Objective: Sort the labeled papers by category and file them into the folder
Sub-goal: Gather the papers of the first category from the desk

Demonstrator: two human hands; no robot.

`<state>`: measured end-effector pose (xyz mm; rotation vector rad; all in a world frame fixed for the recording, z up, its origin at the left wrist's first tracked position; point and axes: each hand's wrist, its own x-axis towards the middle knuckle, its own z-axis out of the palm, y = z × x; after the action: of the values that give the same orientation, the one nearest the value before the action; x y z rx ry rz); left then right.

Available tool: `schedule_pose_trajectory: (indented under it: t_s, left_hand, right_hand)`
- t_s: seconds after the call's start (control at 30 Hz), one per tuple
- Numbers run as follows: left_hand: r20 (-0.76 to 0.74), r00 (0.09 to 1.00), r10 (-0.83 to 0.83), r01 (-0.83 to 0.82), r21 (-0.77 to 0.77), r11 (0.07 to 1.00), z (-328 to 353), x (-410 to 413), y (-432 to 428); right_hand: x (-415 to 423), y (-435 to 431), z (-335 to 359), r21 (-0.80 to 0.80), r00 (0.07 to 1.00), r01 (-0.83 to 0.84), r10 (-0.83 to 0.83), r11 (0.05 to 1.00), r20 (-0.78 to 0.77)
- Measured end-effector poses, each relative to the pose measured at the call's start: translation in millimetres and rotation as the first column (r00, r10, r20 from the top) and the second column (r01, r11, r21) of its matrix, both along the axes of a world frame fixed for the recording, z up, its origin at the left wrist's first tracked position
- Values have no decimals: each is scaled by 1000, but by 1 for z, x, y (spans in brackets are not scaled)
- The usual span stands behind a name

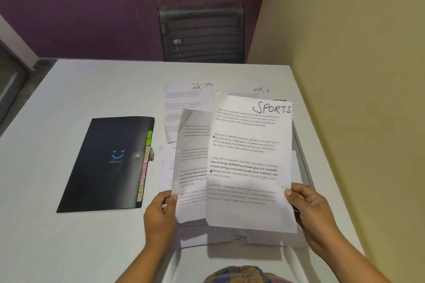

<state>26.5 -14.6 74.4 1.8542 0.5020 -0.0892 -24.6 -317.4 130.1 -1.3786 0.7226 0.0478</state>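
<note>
- Right hand (308, 209) pinches the lower right edge of the SPORTS sheet (249, 163), lifted and tilted toward the camera, probably so the handwritten label top right can be read.
- Left hand (162, 210) grips a second sheet (192, 156) by its lower left corner. It sits partly behind the SPORTS sheet and its label is hidden, so its category can't be told.
- Looks like mid-sort: two sheets being split apart.
- More papers lie flat on the bench (80, 89): one marked HR (188, 103) far centre, another HR sheet (250, 90) behind the held page, more loose sheets under the hands.
- Folder (108, 163) is closed, left of the papers, coloured tabs (145, 167) facing them.
- Room: bench left of and beyond the folder is free. Wall (358, 76) hugs the right bench edge, so swing left.
- Chair (202, 34) beyond the far edge, out of the way.
</note>
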Motion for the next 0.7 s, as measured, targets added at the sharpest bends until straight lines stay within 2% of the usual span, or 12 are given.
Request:
schedule_pose_trajectory:
  t_s: [0.1, 0.17, 0.3, 0.4, 0.53, 0.7]
  left_hand:
    - [-49, 999, 0, -6, -135, 991, 4, -6, -4]
    - [-58, 997, -44, 34, -165, 986, 10, -11, -8]
    - [-93, 985, -146, 124, -210, 970, 15, -22, -14]
    - [-136, 975, -175, 136, -259, 956, 20, -27, -19]
    - [-225, 964, -143, 56, -354, 933, 31, -21, -18]
    - [-20, 959, -282, 232, -516, 825, 40, 2, -11]
  right_hand:
    - [9, 13, -5, -132, 997, -67, 61, 989, -49]
    - [14, 19, -11, -194, 989, -132, 115, 972, -96]
    - [18, 27, -16, -111, 935, -311, 283, 944, -214]
    - [16, 31, -18, -88, 933, -323, 302, 942, -196]
    - [13, 29, -18, -105, 925, -348, 323, 932, -202]
    - [13, 27, -5, -47, 876, -465, 452, 884, -167]
